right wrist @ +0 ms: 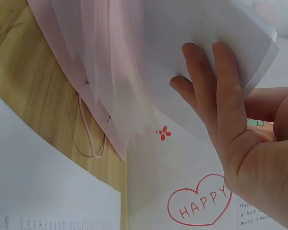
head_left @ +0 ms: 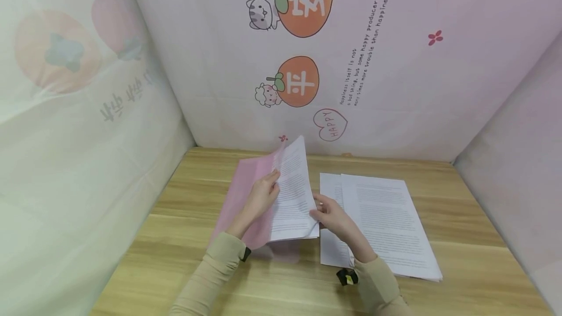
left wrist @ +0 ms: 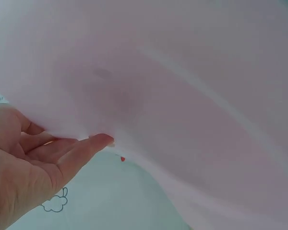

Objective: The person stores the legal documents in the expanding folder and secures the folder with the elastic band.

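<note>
A pink translucent folder (head_left: 241,191) stands partly raised at the left of the table, with a stack of printed sheets (head_left: 291,194) at its opening. My left hand (head_left: 262,195) pinches the edge of the folder's pink cover between thumb and fingers; the left wrist view shows the hand (left wrist: 43,163) at that edge. With my right hand (head_left: 332,214) I grip the right edge of the printed stack, thumb on the near face. In the right wrist view, the fingers (right wrist: 228,96) lie straight against the back of the sheets (right wrist: 182,28).
Two overlapping piles of printed paper (head_left: 386,223) lie on the wooden table (head_left: 184,199) at the right. A thin cord loop (right wrist: 93,155) hangs from the folder. A white printed cloth (head_left: 395,87) stands behind the table, with more cloth at both sides.
</note>
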A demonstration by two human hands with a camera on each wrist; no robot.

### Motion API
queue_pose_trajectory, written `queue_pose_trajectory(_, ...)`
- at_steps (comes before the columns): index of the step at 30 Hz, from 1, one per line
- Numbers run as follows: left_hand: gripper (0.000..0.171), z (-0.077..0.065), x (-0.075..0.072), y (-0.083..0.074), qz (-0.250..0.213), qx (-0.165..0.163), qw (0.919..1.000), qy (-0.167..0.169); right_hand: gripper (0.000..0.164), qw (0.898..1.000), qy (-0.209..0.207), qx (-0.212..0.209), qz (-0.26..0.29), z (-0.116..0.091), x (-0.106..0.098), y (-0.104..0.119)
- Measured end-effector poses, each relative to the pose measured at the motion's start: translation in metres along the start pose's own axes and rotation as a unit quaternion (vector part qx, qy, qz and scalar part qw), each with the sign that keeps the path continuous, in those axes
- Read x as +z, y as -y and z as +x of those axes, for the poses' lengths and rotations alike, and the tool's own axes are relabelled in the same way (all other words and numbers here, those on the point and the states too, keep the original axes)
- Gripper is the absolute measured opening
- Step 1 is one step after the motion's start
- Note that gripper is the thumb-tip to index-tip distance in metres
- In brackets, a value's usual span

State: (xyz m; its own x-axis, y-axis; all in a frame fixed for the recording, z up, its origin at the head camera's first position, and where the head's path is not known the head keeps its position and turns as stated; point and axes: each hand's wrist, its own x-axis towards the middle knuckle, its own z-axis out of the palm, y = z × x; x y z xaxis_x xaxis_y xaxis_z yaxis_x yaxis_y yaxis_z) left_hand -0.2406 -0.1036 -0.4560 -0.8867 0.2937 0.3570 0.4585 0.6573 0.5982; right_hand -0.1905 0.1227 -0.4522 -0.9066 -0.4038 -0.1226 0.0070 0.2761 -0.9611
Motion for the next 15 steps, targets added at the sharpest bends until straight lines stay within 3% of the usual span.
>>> queue_pose_trajectory(15,0.044,0.0009,0.0025,0.0007,0.017,0.008,0.9995,-0.024,0.055,1.0,-0.01,-0.019,-0.004,0.0056,0.0075,0.0014)
